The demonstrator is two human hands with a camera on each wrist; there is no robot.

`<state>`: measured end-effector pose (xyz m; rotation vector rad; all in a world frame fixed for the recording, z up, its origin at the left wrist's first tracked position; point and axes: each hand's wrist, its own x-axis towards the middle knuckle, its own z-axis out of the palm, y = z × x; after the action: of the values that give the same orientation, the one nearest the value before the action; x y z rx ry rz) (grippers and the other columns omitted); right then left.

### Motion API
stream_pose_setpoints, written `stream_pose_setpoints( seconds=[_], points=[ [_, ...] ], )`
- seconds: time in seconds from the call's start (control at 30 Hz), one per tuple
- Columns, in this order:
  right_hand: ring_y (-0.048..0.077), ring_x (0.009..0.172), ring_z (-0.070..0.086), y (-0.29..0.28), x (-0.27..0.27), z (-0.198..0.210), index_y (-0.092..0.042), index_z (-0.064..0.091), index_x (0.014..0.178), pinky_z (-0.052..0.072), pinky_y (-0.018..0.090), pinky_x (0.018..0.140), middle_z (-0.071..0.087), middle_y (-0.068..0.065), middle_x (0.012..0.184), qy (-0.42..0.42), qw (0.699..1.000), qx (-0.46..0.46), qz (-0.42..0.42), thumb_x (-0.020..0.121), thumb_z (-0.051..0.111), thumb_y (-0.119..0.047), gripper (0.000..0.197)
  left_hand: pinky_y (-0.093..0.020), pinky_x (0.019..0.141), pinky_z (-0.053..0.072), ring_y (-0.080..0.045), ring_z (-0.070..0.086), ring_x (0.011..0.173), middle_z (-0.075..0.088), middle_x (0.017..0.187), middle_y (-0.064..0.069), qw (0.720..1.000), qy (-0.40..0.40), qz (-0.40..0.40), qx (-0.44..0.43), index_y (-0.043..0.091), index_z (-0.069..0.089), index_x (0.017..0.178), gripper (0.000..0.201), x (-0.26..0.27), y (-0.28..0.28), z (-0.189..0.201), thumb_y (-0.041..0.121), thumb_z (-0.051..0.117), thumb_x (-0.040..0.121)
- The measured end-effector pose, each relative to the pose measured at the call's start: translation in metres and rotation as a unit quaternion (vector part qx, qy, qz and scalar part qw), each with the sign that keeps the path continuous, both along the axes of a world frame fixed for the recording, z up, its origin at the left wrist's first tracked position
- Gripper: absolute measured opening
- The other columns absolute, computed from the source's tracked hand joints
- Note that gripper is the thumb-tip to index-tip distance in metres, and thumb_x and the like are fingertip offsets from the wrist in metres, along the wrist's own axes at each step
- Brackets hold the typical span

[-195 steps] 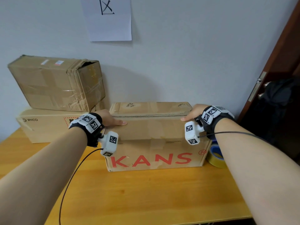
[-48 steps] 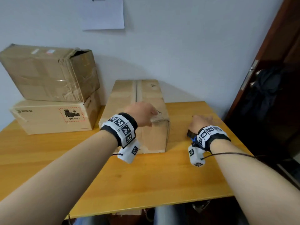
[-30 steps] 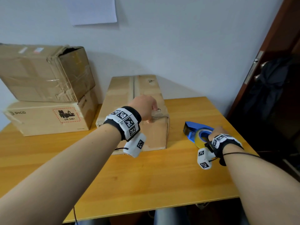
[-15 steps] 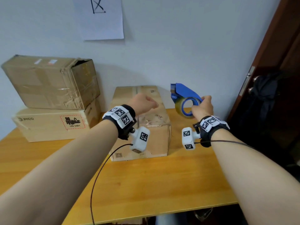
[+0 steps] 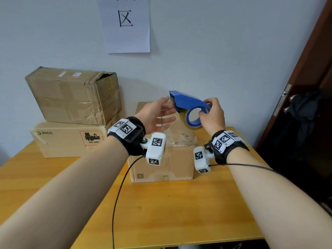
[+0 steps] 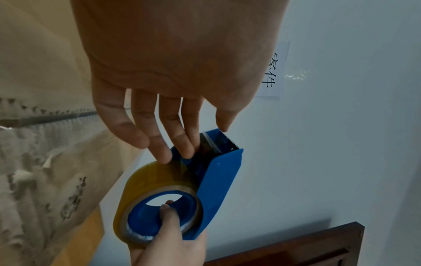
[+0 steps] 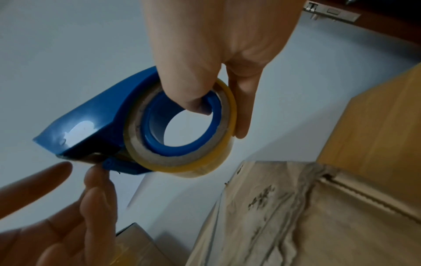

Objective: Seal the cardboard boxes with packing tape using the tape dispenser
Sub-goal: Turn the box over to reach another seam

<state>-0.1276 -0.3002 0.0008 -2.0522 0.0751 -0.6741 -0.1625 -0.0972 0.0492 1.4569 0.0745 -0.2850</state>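
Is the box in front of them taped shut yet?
Not yet. The box has its flaps folded down, but their seam looks bare; the tape dispenser is held above it.

Looks like a small office corner used for packing parcels

Plain wooden table (image 5: 179,212) against a white wall (image 5: 224,51), taped-up boxes (image 5: 75,97) stacked on it, a printed paper sign (image 5: 125,24) stuck up, dark wooden door (image 5: 305,87) at right.
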Motion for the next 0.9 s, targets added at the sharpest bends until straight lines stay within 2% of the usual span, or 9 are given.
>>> stream_pose_setpoints(
  seconds=[0.1, 0.2, 0.3, 0.4, 0.5, 0.6, 0.73, 0.8, 0.9],
  points=[
    [0.020, 0.090, 0.061, 0.005, -0.002, -0.001, -0.019, 0.053, 0.116, 0.052, 0.030, 0.074, 0.059, -0.002, 0.106, -0.005, 1.000, 0.004, 0.014, 0.090, 0.060, -0.001, 0.033, -0.031, 0.074, 0.050, -0.017, 0.071, 0.087, 0.074, 0.087, 0.007, 1.000, 0.010, 0.004, 0.008, 0.021, 0.068, 0.088, 0.040, -0.001, 0.006, 0.000, 0.057, 0.053, 0.096],
    [0.020, 0.091, 0.062, 0.009, -0.004, -0.002, -0.020, 0.053, 0.115, 0.056, 0.033, 0.078, 0.059, -0.002, 0.106, -0.008, 1.000, 0.004, 0.020, 0.090, 0.060, -0.001, 0.033, -0.030, 0.075, 0.049, -0.016, 0.070, 0.086, 0.073, 0.086, 0.008, 1.000, 0.016, -0.002, 0.016, 0.023, 0.069, 0.087, 0.037, -0.001, 0.011, -0.003, 0.056, 0.057, 0.095],
    [0.020, 0.091, 0.063, 0.011, -0.005, -0.004, -0.020, 0.054, 0.115, 0.057, 0.035, 0.080, 0.059, -0.003, 0.105, -0.012, 1.000, 0.008, 0.025, 0.090, 0.060, -0.001, 0.033, -0.031, 0.076, 0.049, -0.016, 0.070, 0.086, 0.072, 0.086, 0.009, 1.000, 0.018, -0.006, 0.015, 0.022, 0.071, 0.094, 0.026, -0.004, 0.015, -0.005, 0.044, 0.057, 0.097],
    [0.022, 0.094, 0.064, 0.011, -0.005, -0.003, -0.019, 0.056, 0.116, 0.058, 0.036, 0.081, 0.060, -0.001, 0.106, -0.019, 0.999, 0.014, 0.025, 0.089, 0.060, 0.000, 0.033, -0.033, 0.076, 0.049, -0.018, 0.070, 0.088, 0.074, 0.086, 0.008, 1.000, 0.028, 0.000, 0.008, 0.020, 0.073, 0.098, 0.026, -0.004, 0.020, -0.006, 0.029, 0.049, 0.097],
    [0.022, 0.097, 0.064, 0.012, -0.005, -0.004, -0.020, 0.058, 0.121, 0.058, 0.037, 0.083, 0.061, 0.000, 0.110, -0.029, 0.999, 0.016, 0.022, 0.089, 0.060, -0.001, 0.037, -0.031, 0.076, 0.049, -0.016, 0.069, 0.087, 0.075, 0.091, 0.009, 0.999, 0.025, -0.005, 0.046, 0.022, 0.076, 0.099, 0.027, -0.006, 0.024, -0.006, 0.033, 0.051, 0.098],
    [0.020, 0.103, 0.061, 0.014, -0.007, -0.004, -0.018, 0.062, 0.123, 0.053, 0.029, 0.083, 0.062, 0.002, 0.117, -0.068, 0.997, -0.022, 0.011, 0.089, 0.060, 0.001, 0.039, -0.030, 0.079, 0.049, -0.013, 0.069, 0.085, 0.074, 0.088, 0.011, 0.995, 0.010, -0.003, 0.096, 0.024, 0.076, 0.097, 0.022, -0.009, 0.027, -0.009, 0.041, 0.062, 0.096],
    [0.021, 0.105, 0.061, 0.015, -0.008, -0.002, -0.016, 0.066, 0.124, 0.050, 0.026, 0.084, 0.065, 0.005, 0.117, -0.103, 0.992, -0.066, 0.009, 0.087, 0.062, 0.002, 0.041, -0.031, 0.080, 0.050, -0.013, 0.067, 0.084, 0.076, 0.086, 0.010, 0.990, -0.013, 0.015, 0.138, 0.022, 0.075, 0.096, 0.023, -0.010, 0.033, -0.010, 0.041, 0.062, 0.097],
    [0.021, 0.104, 0.062, 0.014, -0.009, -0.002, -0.016, 0.067, 0.124, 0.053, 0.029, 0.088, 0.068, 0.004, 0.116, -0.109, 0.991, -0.078, 0.011, 0.087, 0.064, 0.000, 0.040, -0.032, 0.086, 0.051, -0.012, 0.068, 0.085, 0.078, 0.090, 0.008, 0.983, -0.034, 0.020, 0.179, 0.019, 0.075, 0.099, 0.026, -0.010, 0.037, -0.010, 0.041, 0.062, 0.097],
    [0.022, 0.102, 0.063, 0.015, -0.012, -0.002, -0.015, 0.068, 0.122, 0.049, 0.025, 0.087, 0.069, 0.004, 0.113, -0.133, 0.982, -0.130, 0.025, 0.085, 0.065, 0.001, 0.041, -0.034, 0.092, 0.051, -0.012, 0.071, 0.090, 0.079, 0.090, 0.005, 0.973, -0.047, 0.017, 0.225, 0.018, 0.075, 0.096, 0.020, -0.009, 0.044, -0.009, 0.033, 0.062, 0.097]
  ],
)
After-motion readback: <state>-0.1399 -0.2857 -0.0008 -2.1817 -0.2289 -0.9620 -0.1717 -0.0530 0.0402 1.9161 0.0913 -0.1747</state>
